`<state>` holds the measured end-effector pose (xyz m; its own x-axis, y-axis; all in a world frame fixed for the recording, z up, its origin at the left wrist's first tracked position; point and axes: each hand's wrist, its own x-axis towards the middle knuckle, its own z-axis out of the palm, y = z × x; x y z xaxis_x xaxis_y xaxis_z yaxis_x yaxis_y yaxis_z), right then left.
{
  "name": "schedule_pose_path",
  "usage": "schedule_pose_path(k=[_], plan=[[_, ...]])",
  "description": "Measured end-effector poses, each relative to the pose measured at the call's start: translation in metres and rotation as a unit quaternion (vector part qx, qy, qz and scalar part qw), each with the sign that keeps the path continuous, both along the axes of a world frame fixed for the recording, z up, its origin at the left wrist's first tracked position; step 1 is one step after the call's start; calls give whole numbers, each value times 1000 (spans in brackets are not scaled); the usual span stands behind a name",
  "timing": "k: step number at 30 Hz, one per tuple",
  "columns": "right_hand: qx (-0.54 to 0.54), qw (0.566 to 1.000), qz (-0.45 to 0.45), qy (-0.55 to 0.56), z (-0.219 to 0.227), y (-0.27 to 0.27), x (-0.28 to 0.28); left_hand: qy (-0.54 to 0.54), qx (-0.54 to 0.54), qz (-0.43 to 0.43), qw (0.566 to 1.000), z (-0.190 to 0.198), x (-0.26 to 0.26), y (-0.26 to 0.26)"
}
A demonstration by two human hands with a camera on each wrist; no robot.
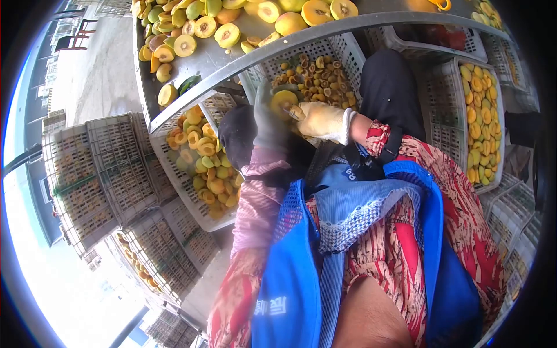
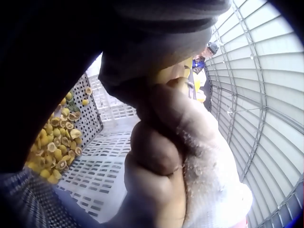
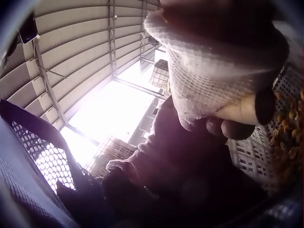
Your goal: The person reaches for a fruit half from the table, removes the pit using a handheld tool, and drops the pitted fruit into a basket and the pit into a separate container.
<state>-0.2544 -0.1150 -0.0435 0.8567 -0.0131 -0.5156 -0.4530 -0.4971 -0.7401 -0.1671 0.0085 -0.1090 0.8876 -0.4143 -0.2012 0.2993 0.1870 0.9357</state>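
In the head view my gloved left hand, blurred, holds a yellow peach above a white crate. Brown peach stones lie in that crate. Close against the peach is my right hand, in a pale glove with bare fingertips. Its fingers curl round a light tan handle, seen in the left wrist view; the handle also sticks out of the fist in the right wrist view. The working end of this tool is mostly hidden at the fruit.
A metal table with a raised rim bears whole and cut peaches in front of me. Crates of peach halves stand at my left and right. Stacked crates rise further left. My knees flank the stone crate.
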Motion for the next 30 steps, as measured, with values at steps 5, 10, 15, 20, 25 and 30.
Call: schedule_pose_path(k=[5,10,15,20,25,30], plan=[[-31,999,-20,7,-1,0,-1,194,-58,57,978,38,-12,-15],[70,994,-74,31,-25,13,-2,239,31,51,969,30,-8,-10],[414,892,-116,138,-17,-3,-11,71,93,81,990,15,-8,-16],[552,804,-68,211,0,-18,-8,97,69,32,992,41,-12,-14],[572,781,-106,227,10,-20,-15,-24,23,-61,998,31,-9,-10],[487,844,-128,188,15,-4,-20,60,28,-52,996,57,-16,-11]])
